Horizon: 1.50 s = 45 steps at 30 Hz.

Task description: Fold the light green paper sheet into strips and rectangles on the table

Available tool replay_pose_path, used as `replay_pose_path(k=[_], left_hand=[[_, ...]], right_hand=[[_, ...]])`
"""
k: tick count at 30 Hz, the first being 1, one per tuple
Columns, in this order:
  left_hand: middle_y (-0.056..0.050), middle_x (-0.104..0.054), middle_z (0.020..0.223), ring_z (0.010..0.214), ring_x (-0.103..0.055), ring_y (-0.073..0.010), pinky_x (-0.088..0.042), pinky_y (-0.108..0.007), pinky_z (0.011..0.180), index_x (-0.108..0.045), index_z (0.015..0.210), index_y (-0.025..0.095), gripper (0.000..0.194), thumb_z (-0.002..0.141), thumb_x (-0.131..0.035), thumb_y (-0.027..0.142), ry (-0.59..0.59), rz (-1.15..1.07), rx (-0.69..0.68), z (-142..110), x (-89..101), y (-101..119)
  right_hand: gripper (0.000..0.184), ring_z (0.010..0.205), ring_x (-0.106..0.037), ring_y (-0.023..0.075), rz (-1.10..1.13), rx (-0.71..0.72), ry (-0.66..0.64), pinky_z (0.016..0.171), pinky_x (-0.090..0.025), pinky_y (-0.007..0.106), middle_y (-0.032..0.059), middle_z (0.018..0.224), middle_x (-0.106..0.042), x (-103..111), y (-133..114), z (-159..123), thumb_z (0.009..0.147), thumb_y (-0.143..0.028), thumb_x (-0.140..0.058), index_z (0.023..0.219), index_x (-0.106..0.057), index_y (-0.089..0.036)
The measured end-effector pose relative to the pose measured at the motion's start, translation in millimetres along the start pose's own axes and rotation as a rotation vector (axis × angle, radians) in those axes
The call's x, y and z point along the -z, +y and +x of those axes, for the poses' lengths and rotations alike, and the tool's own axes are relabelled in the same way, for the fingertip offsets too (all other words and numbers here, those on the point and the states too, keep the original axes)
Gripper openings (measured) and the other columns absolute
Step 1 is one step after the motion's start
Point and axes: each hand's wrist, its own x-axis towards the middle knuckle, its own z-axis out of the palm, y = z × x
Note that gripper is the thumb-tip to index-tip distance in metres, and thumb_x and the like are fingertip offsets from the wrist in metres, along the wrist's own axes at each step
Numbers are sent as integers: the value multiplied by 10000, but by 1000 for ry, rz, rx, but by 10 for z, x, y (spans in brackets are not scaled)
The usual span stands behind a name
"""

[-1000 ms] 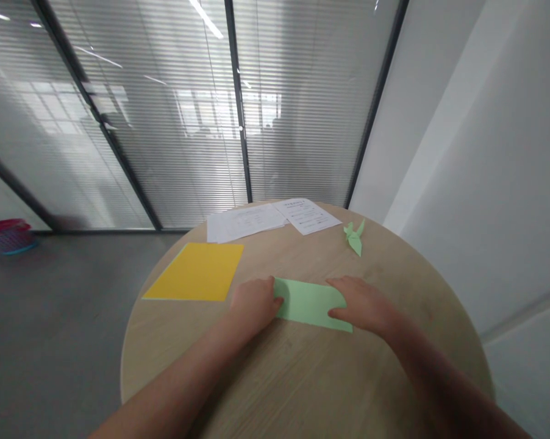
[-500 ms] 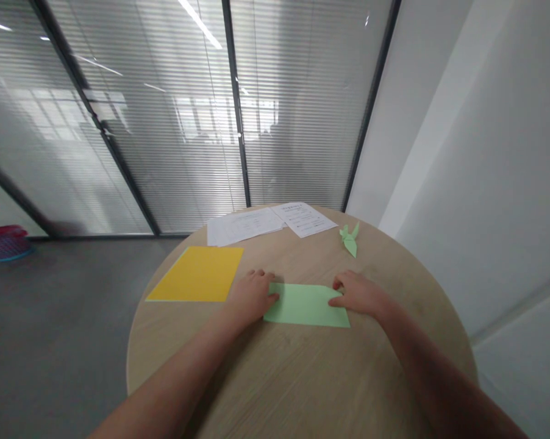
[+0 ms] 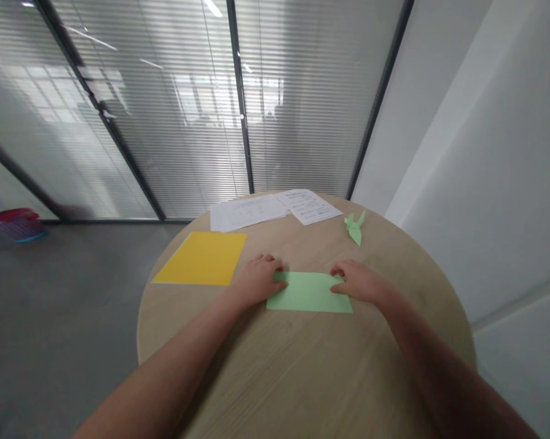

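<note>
A light green sheet of paper (image 3: pixel 309 294), rectangular and apparently folded over, lies on the round wooden table (image 3: pixel 275 366) in front of me. My left hand (image 3: pixel 259 280) grips its upper left corner, thumb on top and fingers curled at the far edge. At the upper right corner, my right hand (image 3: pixel 357 280) pinches the paper between thumb and fingers. The undersides of both grips are hidden. Beyond my right hand sits a folded green origami figure (image 3: pixel 355 228) with pointed ends.
Left of my left hand lies a stack of yellow paper (image 3: pixel 202 259) with a green edge under it. Printed white sheets (image 3: pixel 250 211) overlap at the table's far side. A red and blue basket (image 3: pixel 16 225) stands on the floor at left. Glass partitions with blinds rise behind.
The view has tipped down slightly, so everything on the table sits higher. My left hand has shifted a little inward along the green paper's far edge; both hands stay on its corners.
</note>
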Motion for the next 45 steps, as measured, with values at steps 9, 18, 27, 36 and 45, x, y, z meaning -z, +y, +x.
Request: replay_pose_path(k=[9,18,27,36,45], left_hand=[[-141,-678,1130,1094,-595,-337,-463,-465,990,-729,1077,173,312,818,-709,345,11,-105,6,0,-15,-2],[-172,-685,1200,1104,-648,-312,-506,-460,975,-625,1285,142,491,872,-653,405,103,-504,161,105,-106,-202],[-147,-709,1207,940,-720,-227,-596,-346,775,-579,1340,180,573,847,-739,423,17,-1505,357,56,13,-124],[-38,-680,570,485,-606,-121,-519,-228,506,-617,744,160,378,912,-613,499,9,-1234,235,-31,191,-47],[-18,-651,677,552,-640,-125,-549,-239,539,-668,819,141,274,899,-628,399,149,-1277,306,-7,264,-101]], right_hand=[[143,865,-602,191,160,66,-24,739,-408,278,59,925,-682,-7,33,-2,720,-180,-702,861,-678,-166],[532,708,-636,164,592,47,27,618,-475,262,14,823,-671,7,-4,43,792,-295,-654,1292,-518,-176],[784,759,-704,179,1405,53,393,707,-572,302,14,914,-758,148,-174,-14,618,-345,-908,1302,-536,-249],[573,858,-721,216,1370,34,497,747,-596,337,70,1072,-754,177,-206,-29,662,-451,-866,1140,-672,-202],[580,772,-682,182,1282,-39,447,457,-550,233,70,1057,-740,123,-235,-24,648,-449,-847,1141,-680,-193]])
